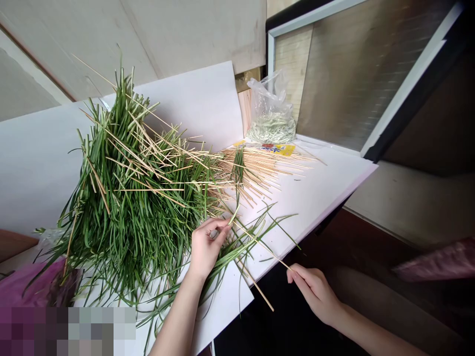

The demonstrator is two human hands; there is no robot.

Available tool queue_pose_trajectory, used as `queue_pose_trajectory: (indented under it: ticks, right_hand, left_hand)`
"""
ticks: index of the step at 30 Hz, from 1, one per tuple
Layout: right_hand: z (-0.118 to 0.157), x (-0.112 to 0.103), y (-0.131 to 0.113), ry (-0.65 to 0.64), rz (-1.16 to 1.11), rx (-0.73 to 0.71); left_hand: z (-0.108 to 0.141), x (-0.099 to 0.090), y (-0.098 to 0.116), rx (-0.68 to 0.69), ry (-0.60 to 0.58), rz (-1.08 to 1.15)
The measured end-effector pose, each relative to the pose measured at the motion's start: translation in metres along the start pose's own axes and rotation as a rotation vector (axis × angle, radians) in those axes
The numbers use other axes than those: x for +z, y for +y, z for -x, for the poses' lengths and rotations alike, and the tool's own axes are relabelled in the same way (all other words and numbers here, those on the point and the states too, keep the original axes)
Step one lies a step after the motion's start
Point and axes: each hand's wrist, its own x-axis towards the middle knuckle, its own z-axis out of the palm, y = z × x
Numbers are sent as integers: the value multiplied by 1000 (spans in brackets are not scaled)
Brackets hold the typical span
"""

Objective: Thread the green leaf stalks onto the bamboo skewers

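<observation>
My left hand (208,243) pinches a pale green chive end (233,215) between thumb and fingertips. My right hand (311,289) is closed on one end of a thin wooden skewer (263,245), whose other end meets the chive at my left fingertips. Loose green chives (256,232) lie under and beside my left hand. Another skewer (260,291) juts past the table's front edge. To the left rises a big heap of green chives (137,237) with many skewers on top.
Skewers (263,168) fan out behind my hands, a small chive bundle (238,165) across them. A clear plastic bag (272,121) of pale cut pieces stands at the back. The white table (319,183) ends at the right; a framed glass panel (341,74) leans behind.
</observation>
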Motion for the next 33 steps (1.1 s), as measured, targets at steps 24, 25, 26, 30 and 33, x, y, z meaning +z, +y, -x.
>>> queue_pose_trajectory:
  ticks: [24,25,26,30,33]
  right_hand:
    - [2,2,-3,1,6,-10]
    - [2,2,-2,1,7,-12]
    - [2,2,-2,2,9,-14]
    - [2,2,-2,13,11,-20]
    - [2,2,-3,17,14,-19]
  left_hand:
    - [1,7,3,-22,-154,100]
    - [2,9,3,-20,-188,106]
    - [3,11,4,-18,-225,111]
    - [4,14,9,-13,-307,131]
    - [4,15,13,-4,-323,161]
